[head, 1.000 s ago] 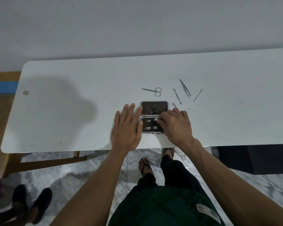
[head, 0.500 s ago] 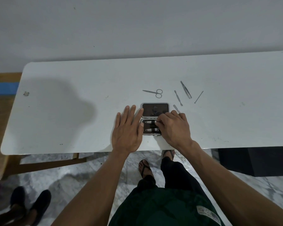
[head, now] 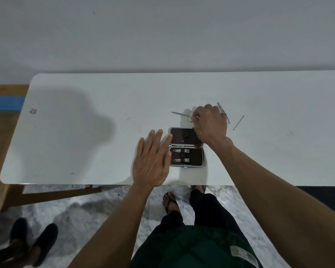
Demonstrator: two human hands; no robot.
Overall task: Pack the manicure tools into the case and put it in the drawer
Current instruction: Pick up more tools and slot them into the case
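My right hand (head: 210,122) pinches the scissors (head: 180,114) just beyond the open case (head: 186,147). My left hand (head: 152,163) lies flat, fingers spread, on the bench (head: 85,132) touching the case's left edge.

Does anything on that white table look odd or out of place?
Nothing stands out. The case lies open with two clippers strapped in; loose tools like the scissors wait beyond it. Only a small scuff marks the table's far-left corner.
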